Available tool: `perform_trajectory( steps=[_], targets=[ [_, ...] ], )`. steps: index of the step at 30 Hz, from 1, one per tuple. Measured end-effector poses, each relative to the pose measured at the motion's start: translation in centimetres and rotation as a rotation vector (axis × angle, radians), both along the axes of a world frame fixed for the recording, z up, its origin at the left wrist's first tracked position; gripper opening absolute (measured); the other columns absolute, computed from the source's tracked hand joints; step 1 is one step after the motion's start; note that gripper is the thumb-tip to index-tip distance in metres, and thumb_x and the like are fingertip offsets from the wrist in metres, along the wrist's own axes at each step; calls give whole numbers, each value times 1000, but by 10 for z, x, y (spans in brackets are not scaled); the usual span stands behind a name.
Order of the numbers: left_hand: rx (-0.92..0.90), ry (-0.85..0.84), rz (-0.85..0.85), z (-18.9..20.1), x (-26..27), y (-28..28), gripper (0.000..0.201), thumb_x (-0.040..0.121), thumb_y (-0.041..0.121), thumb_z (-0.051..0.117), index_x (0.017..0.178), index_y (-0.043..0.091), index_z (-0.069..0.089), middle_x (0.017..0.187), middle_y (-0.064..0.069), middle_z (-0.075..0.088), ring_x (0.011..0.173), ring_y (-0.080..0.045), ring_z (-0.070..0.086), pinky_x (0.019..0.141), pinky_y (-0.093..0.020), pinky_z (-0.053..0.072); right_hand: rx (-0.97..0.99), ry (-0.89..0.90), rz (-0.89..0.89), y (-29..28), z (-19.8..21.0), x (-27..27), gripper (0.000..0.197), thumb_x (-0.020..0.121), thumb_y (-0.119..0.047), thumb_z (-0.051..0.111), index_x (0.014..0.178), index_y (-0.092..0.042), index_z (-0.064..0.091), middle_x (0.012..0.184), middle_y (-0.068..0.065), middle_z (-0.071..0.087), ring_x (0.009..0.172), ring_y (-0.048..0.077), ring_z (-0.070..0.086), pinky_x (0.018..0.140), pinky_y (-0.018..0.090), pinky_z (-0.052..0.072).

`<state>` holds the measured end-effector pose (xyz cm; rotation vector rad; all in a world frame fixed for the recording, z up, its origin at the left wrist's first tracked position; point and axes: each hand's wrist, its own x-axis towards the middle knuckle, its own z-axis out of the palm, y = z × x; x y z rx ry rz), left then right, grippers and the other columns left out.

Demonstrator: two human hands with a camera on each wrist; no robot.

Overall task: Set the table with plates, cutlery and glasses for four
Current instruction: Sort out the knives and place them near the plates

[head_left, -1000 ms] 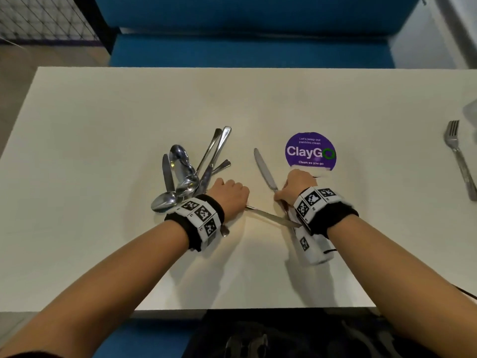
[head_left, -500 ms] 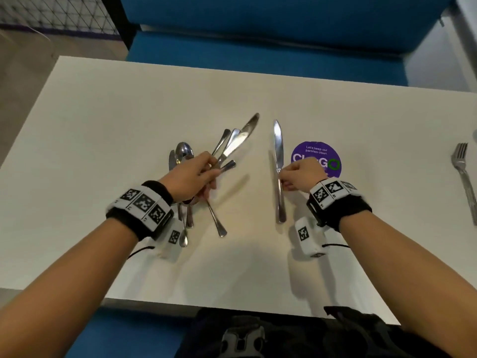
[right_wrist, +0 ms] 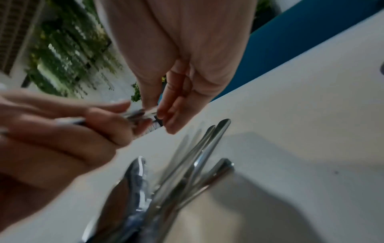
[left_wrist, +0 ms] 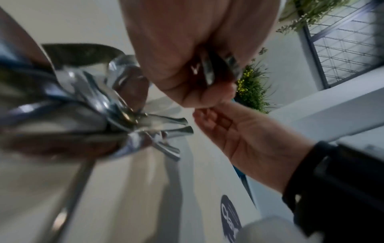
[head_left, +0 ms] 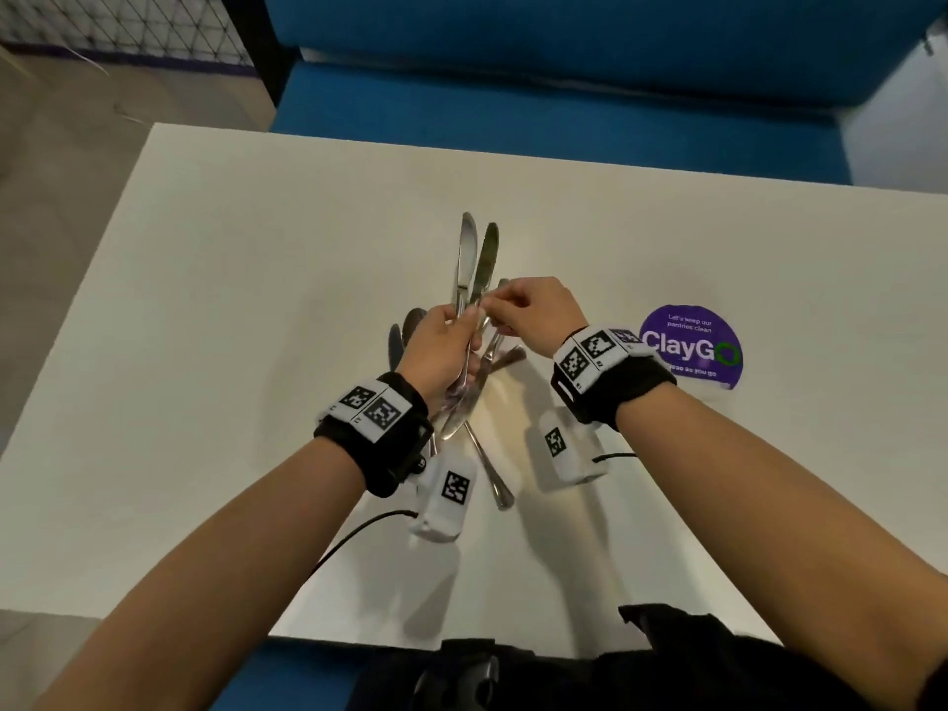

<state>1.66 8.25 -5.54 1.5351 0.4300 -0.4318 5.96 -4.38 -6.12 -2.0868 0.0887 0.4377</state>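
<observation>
Fingers point(head_left: 464, 320) of left hand point(head_left: 436, 351) clamped round a cutlery bundle point(head_left: 474, 361) held above the counter point(head_left: 205, 351) — two knives point(head_left: 474, 259) poking out beyond the knuckles, spoon bowls and handles fanning below. Fingers point(head_left: 500, 302) of right hand point(head_left: 538, 315) pinched on a knife right beside the left thumb. Likely risk: tugging one piece free loosens the rest — slick steel, crossed handles, could slide out and clatter down. No containers in sight; no plates or glasses near either hand.

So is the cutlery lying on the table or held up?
Held: the left hand grips the cutlery bunch above the table.
</observation>
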Motion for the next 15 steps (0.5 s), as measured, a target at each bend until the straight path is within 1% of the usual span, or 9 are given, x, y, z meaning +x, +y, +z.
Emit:
perform_trajectory(
  steps=[1,2,4,6,8,10,11,13,15],
  targets=[
    [12,1,-20,-1,3,7,20,101,29,41,103,10,49,65,3,45,41,-6,38,37,-18,31,-196,-62,76,1,-4,4,19,91,-23,58,98,-8,70,91,8,67,83,22,62,78,28,49],
    [23,-8,-37,0,4,13,21,101,28,41,104,10,49,65,3,44,42,-6,37,37,-18,32,-389,-100,180,1,-7,7,20,92,-20,56,102,-9,69,98,8,65,88,20,60,78,27,46],
    [44,-23,-64,-1,7,25,22,101,29,42,106,10,52,64,4,43,41,-4,37,38,-16,33,-627,-123,405,0,-16,9,22,90,-8,56,110,-10,65,116,11,56,106,24,55,87,30,45],
    [24,-12,-75,-2,9,36,22,100,30,43,106,11,54,62,5,43,40,-4,37,38,-17,34,-721,-135,535,-1,-21,7,27,86,-6,59,113,-13,63,123,12,49,115,28,47,92,34,43],
    [0,-2,-75,-3,11,44,23,100,31,43,107,12,54,62,5,43,41,-4,38,37,-17,34,-786,-197,608,1,-19,5,26,84,-16,65,110,-17,64,123,10,48,118,28,43,91,34,41],
    [7,-2,-79,-2,13,50,22,100,30,43,108,11,53,63,5,44,41,-4,39,36,-16,35,-856,-250,688,3,-14,4,24,84,-24,66,108,-20,65,123,7,49,119,27,41,91,34,39],
    [8,-3,-76,-1,13,52,22,100,29,42,108,11,52,63,4,44,40,-4,40,36,-16,35,-895,-245,739,4,-12,4,25,84,-26,65,109,-21,64,123,7,49,119,26,41,93,34,38],
    [-1,0,-54,0,14,56,20,101,27,42,103,10,52,62,4,44,39,-4,40,36,-16,35,-970,-185,827,6,-10,2,28,86,-28,63,112,-20,61,125,6,48,120,26,41,99,41,38],
    [0,7,-18,-1,15,58,19,101,27,43,93,11,51,61,3,44,38,-4,39,37,-17,35,-1026,-102,862,8,-8,0,25,89,-28,59,112,-19,58,120,4,49,119,25,41,96,48,40]
  ],
)
